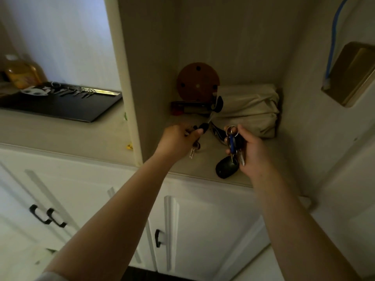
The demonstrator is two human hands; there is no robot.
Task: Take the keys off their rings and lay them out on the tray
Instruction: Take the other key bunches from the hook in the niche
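Note:
My left hand (178,138) is closed around a bunch of keys (194,148) with a black tab, low in a beige cubby; two silver keys hang under the palm. My right hand (249,148) grips a second bunch (233,142) with a silver ring, a blue key head, silver keys and a black car fob (226,169) dangling onto the shelf. The black tray (67,107) lies on the counter at the left, beyond the cubby wall. Several keys (77,92) and rings lie in a row along its far edge.
In the cubby stand a round brown disc (197,82), a folded beige cloth bag (248,109) and a dark flat object (188,108). A yellow bottle (22,75) stands behind the tray. A blue cable (332,41) and brass box (351,74) are on the right wall. White cupboard doors (203,230) below.

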